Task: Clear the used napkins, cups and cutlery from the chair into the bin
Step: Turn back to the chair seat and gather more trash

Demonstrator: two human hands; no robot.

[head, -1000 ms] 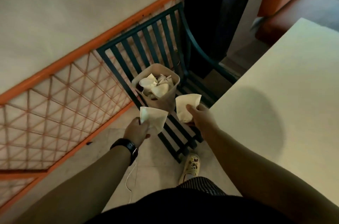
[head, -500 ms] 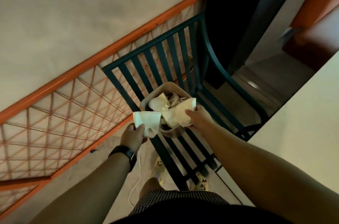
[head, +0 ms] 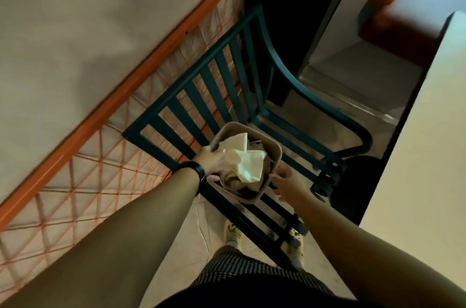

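Note:
A small tan bin (head: 273,154) stands on the slatted seat of a dark green chair (head: 191,96). White paper cups and napkins (head: 248,169) fill the bin to its rim. My left hand (head: 214,160), with a black wristband, lies over the bin's left rim. Its fingers are inside against the white paper and its thumb is outside the wall. My right hand (head: 286,183) is beside the bin's right wall, fingers spread and holding nothing.
A pale table (head: 416,156) runs along the right, close to the chair's armrest (head: 302,96). An orange rail with lattice (head: 106,116) lines the wall on the left. My feet (head: 233,232) stand under the chair's front edge.
Both hands have let their cups go into the bin. The left hand moved onto the bin's rim, and the right hand came away empty to the bin's right side. The view moved closer.

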